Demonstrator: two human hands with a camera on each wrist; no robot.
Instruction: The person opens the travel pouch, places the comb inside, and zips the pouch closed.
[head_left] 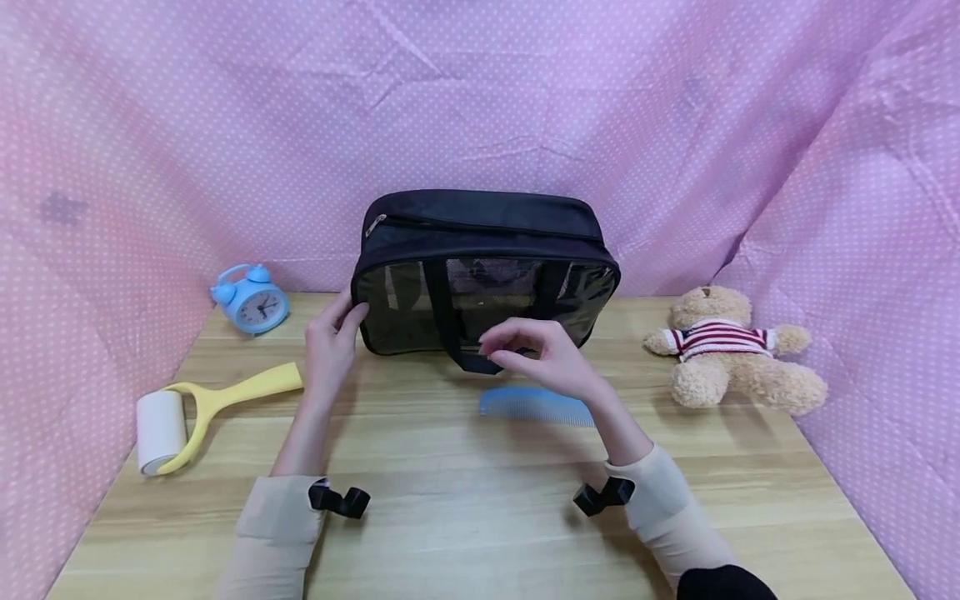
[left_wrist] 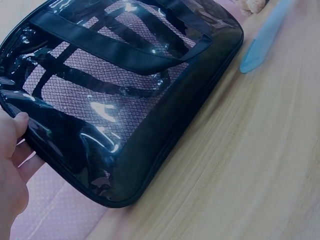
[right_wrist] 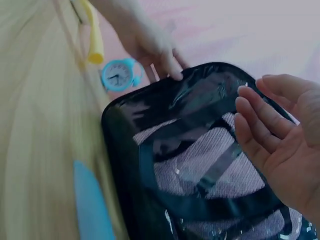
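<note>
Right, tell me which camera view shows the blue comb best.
The head view: it shows most of the blue comb, teeth included. The left wrist view catches only one end, cut off at the top edge; the right wrist view, one end cut off at the bottom.

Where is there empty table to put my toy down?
The biggest bare patch of table is in front of the blue comb, between the two sleeves. A smaller gap lies between the black bag and the teddy bear. It's crowded in the middle, where the left hand holds the bag's edge and the right hand hovers in front.
</note>
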